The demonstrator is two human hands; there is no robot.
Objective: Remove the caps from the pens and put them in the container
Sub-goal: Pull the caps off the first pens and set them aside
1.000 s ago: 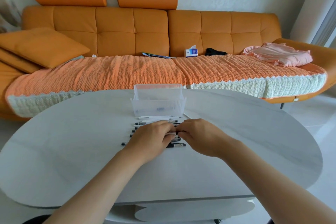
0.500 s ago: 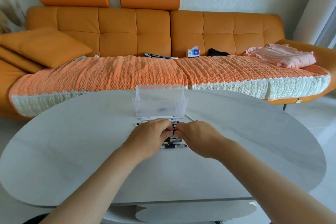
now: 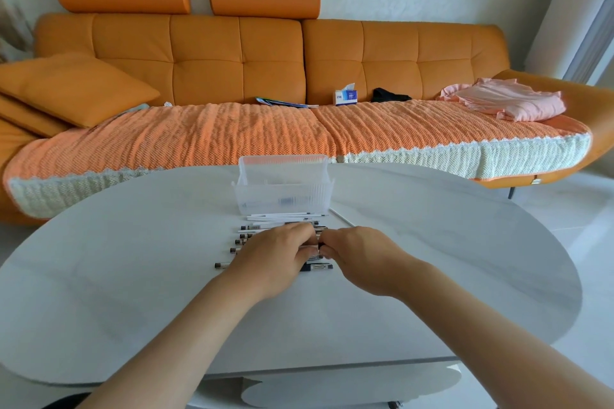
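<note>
Left grip [image 3: 275, 256] and right grip [image 3: 362, 259] pinching one pen [image 3: 320, 245], container [image 3: 282, 197] near, table [image 3: 465, 242] edges far

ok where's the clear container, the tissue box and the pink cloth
clear container [image 3: 282, 201]: head view, middle of its front wall
tissue box [image 3: 345, 98]: head view, its blue and white front face
pink cloth [image 3: 508, 103]: head view, middle of the folded top

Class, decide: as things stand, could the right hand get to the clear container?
Probably yes: the container stands just beyond the right hand, with only low-lying pens between, though its grip is on a pen.
</note>
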